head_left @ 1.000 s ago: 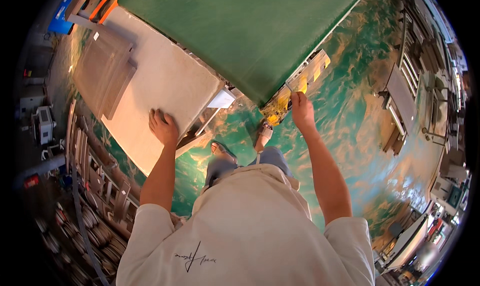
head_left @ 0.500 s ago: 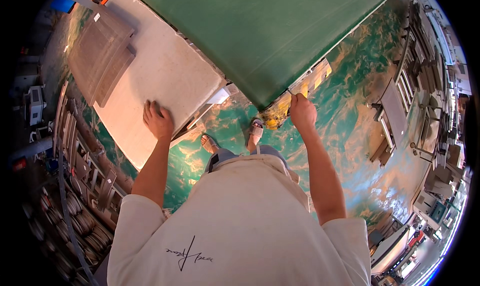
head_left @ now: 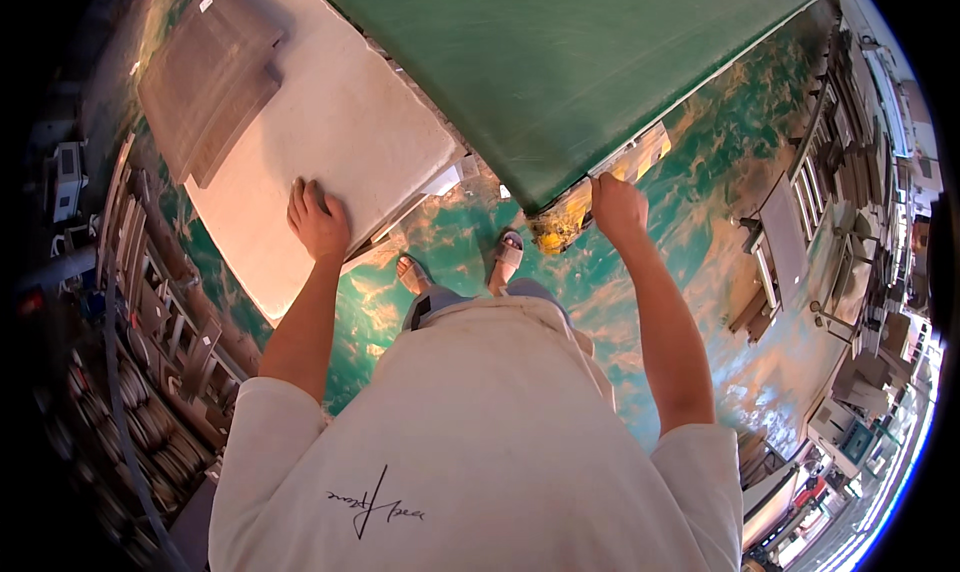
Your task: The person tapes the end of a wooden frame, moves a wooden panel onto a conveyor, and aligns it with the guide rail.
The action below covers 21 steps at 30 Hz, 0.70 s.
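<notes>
My left hand (head_left: 318, 219) lies palm down, fingers together, on the near edge of a thick white slab (head_left: 330, 132) that rests on a low stand. My right hand (head_left: 618, 207) curls over the near edge of a large green sheet (head_left: 560, 62), close to its corner. Just under that corner sits a yellow block (head_left: 565, 222) of the table's frame. My two feet in sandals (head_left: 460, 262) stand on the blue-green floor between the two surfaces. I wear a white shirt.
Grey flat boards (head_left: 205, 82) lie stacked on the far part of the white slab. Metal racks with parts (head_left: 150, 332) line the left side. Benches and machines (head_left: 800, 232) stand at the right, across the patterned floor (head_left: 730, 152).
The view has shifted closer over the two surfaces. My left hand has slid a little along the white slab's edge, and my right hand has stayed on the green sheet's edge.
</notes>
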Available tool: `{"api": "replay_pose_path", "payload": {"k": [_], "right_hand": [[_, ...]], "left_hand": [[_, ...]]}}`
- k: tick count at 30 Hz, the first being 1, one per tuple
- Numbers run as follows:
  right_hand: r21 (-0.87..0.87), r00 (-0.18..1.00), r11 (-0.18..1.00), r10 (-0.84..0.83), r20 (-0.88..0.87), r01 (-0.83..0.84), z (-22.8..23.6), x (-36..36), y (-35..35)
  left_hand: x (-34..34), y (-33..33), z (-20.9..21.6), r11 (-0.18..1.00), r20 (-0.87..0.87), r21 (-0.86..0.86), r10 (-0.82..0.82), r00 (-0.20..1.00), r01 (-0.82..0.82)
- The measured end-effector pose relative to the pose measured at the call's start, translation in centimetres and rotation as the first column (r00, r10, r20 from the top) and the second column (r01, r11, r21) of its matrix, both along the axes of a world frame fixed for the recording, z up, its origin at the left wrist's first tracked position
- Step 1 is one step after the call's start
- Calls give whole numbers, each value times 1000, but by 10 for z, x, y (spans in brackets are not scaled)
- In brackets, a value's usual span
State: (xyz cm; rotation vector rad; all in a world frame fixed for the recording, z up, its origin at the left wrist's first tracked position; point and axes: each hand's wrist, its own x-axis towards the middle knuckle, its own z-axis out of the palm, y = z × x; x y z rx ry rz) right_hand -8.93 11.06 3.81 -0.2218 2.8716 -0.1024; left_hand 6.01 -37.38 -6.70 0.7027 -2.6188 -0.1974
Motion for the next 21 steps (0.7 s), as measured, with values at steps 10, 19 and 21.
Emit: {"api": "replay_pose_path", "payload": {"k": [10, 19, 21], "right_hand": [[131, 890, 897, 382, 250, -422, 20, -61, -23], [83, 914, 920, 391, -106, -384, 75, -138, 6], [-19, 959, 965, 256, -124, -261, 81, -126, 1]], "left_hand": [[2, 0, 3, 1000, -14, 4, -1, 1000, 1], [4, -1, 3, 1000, -36, 9, -2, 999, 2], [4, -6, 4, 1000, -41, -2, -3, 999, 3]]}}
